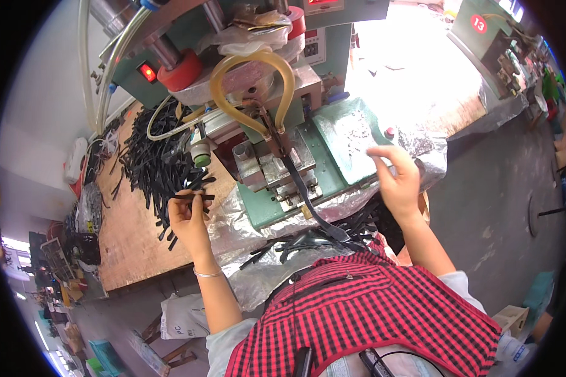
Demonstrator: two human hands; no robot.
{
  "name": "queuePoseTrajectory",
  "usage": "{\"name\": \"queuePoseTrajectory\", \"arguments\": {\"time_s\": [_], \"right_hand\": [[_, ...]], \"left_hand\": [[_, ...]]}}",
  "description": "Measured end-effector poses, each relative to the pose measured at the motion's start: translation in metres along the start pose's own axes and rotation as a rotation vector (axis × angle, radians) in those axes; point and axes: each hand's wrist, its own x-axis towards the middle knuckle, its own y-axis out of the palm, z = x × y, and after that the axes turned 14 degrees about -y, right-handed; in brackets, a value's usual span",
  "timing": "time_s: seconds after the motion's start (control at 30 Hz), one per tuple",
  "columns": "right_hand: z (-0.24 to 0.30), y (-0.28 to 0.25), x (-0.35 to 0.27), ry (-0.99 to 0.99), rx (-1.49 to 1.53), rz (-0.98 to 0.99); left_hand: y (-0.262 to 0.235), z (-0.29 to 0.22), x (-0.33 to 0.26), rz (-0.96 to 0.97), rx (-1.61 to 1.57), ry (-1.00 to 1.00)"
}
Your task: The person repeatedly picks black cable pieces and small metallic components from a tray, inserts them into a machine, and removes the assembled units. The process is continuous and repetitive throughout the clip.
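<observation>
My left hand (190, 220) pinches a short black strip (201, 197) between thumb and fingers, at the edge of a heap of black strips (154, 151). My right hand (399, 183) is raised over the right side of the green machine base. Its thumb and forefinger tips come close together; anything between them is too small to make out. Between my hands, a long black strap (305, 195) hangs from the metal clamp block (286, 164) of a press machine (251, 88), sloping down toward my apron.
A yellowish hose (219, 81) loops above the clamp. A red button (390, 132) sits beside a green plate (344, 141) strewn with pale crumbs. More black strips (295, 244) lie on foil before my red-and-black checked apron (352, 301). A wooden table (126, 239) extends left.
</observation>
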Motion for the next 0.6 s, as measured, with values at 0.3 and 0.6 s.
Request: {"name": "queuePoseTrajectory", "arguments": {"time_s": [0.3,0.6], "right_hand": [[0.06,0.097,0.043,0.079,0.54,-0.018],[0.086,0.087,0.051,0.302,0.801,-0.013]], "left_hand": [[0.037,0.025,-0.003,0.049,-0.093,-0.137],[0.068,-0.086,-0.051,-0.045,-0.038,0.663]]}}
